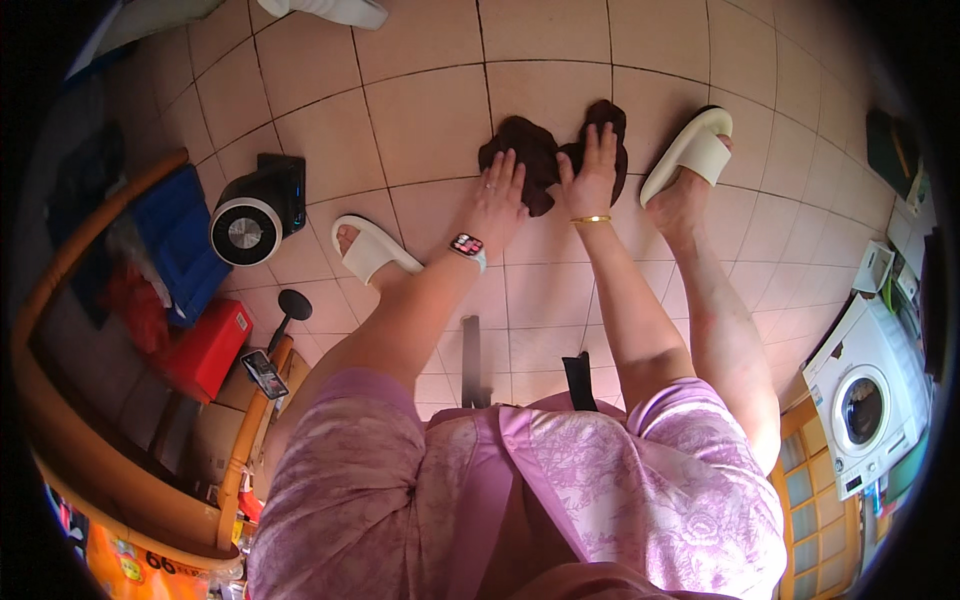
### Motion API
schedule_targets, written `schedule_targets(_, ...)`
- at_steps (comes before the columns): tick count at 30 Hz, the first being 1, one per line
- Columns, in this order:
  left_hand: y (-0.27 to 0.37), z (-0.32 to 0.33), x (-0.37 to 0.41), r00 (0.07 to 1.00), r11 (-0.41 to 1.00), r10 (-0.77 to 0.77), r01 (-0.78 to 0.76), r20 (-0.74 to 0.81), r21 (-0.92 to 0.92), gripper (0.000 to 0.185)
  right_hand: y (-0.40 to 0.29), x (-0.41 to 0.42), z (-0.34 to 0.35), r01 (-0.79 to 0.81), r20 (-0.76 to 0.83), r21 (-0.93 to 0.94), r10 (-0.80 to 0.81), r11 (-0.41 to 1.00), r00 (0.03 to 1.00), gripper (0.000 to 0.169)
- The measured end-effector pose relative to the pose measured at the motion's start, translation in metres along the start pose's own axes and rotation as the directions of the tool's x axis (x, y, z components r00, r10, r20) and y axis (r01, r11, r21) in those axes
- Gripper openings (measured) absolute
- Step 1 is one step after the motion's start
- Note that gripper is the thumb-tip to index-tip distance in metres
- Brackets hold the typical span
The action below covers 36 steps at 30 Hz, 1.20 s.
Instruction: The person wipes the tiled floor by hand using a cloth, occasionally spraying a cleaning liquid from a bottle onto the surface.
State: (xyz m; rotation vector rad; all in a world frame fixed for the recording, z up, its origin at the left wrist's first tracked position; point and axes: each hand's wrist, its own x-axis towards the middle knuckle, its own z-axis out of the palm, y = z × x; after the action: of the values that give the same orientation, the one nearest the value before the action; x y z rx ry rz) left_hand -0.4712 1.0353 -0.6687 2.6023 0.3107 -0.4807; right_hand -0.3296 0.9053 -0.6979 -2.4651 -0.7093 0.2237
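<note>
A dark brown cloth (531, 154) lies crumpled on the pinkish floor tiles (427, 142), reaching from one hand to the other. My left hand (499, 187), with a smartwatch at the wrist and a ring, rests its fingers on the cloth's left edge. On the part at the right lies my right hand (591, 176), palm down with the thumb spread apart, below it a gold bracelet. Neither hand is closed around the cloth. Both hands are between my feet, which wear cream slide sandals.
A black fan-like appliance (259, 210) stands at the left, near a blue folded item (184, 240), a red box (206, 349) and a wooden-framed piece of furniture (112, 457). A phone (265, 373) sits on a stand. At the right is a white washing machine (855, 390).
</note>
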Motion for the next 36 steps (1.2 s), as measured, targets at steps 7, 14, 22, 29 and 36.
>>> schedule_targets(7, -0.005, 0.0, 0.073, 0.997, 1.0, -0.001, 0.003, -0.083, 0.03, 0.083, 0.004, 0.024, 0.029, 0.242, 0.297, -0.338, -0.141, 0.91, 0.945, 0.062)
schedule_targets(14, -0.047, -0.085, 0.183, 0.986, 0.997, 0.0, 0.014, -0.167, 0.082, 0.073, -0.011, 0.146, 0.03, 0.257, 0.217, -0.386, -0.183, 0.886, 0.959, 0.053)
schedule_targets(22, -0.016, -0.015, 0.056, 0.999, 1.0, -0.013, 0.013, 0.029, -0.002, 0.083, -0.005, 0.01, 0.02, 0.38, 0.4, -0.306, -0.245, 0.873, 0.883, 0.054)
schedule_targets(29, -0.064, -0.085, 0.162, 0.977, 0.993, -0.065, 0.083, -0.203, 0.081, 0.083, -0.033, 0.158, 0.041, 0.352, 0.276, -0.381, -0.258, 0.855, 0.926, 0.06)
schedule_targets(36, -0.011, -0.021, 0.039, 0.992, 0.995, -0.08, 0.085, 0.101, -0.045, 0.076, -0.015, 0.0, 0.013, 0.396, 0.426, -0.244, -0.269, 0.885, 0.864, 0.048)
